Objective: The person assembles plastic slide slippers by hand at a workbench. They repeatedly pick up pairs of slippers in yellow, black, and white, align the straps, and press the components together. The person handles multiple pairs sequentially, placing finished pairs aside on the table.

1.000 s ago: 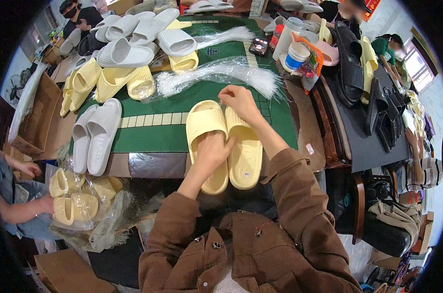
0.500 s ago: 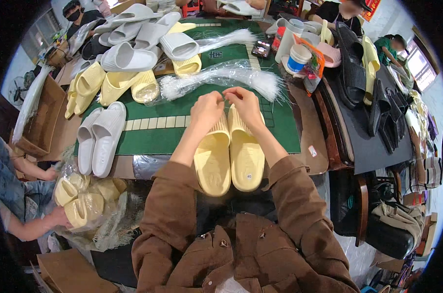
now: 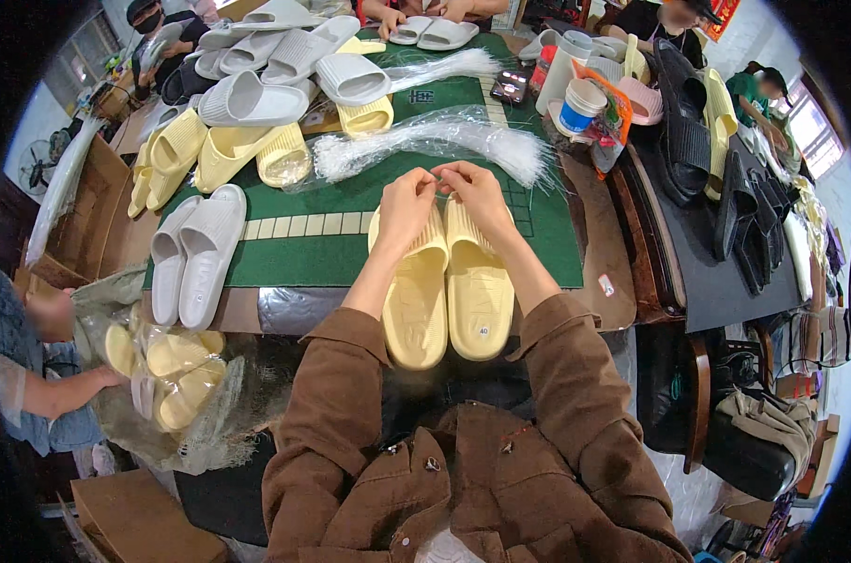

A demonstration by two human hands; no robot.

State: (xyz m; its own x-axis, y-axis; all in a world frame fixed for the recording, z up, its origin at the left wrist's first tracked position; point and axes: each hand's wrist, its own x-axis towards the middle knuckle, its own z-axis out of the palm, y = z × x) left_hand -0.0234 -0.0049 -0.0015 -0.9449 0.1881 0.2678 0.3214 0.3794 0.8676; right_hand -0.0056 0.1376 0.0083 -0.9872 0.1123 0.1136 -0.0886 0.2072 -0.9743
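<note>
Side by side at the near edge of the table lies a pair of pale yellow slide slippers (image 3: 414, 324), toes pointing away from me. Over their straps are both my hands, fingertips meeting. My left hand (image 3: 406, 208) is closed in a pinch by the left slipper's strap. The fingers of my right hand (image 3: 474, 199) are pinched too, above the right slipper's strap. Whatever is between the fingertips is too small to make out. Just beyond my hands lies a bundle of thin, whitish plastic strands (image 3: 425, 148) in clear film. A grey pair of slippers (image 3: 211, 258) stands to the left.
Grey slippers (image 3: 294, 56) and yellow slippers (image 3: 176, 155) are heaped at the far left of the green mat (image 3: 299, 267). A white tub (image 3: 583, 105) and a phone (image 3: 510, 86) lie at the far right. At left, a co-worker's hand touches bagged yellow slippers (image 3: 186, 361).
My hands stay pinched over the straps, with small finger shifts. The co-worker's bagged slippers at left have turned. Across the table, another person's hands now rest by a grey pair.
</note>
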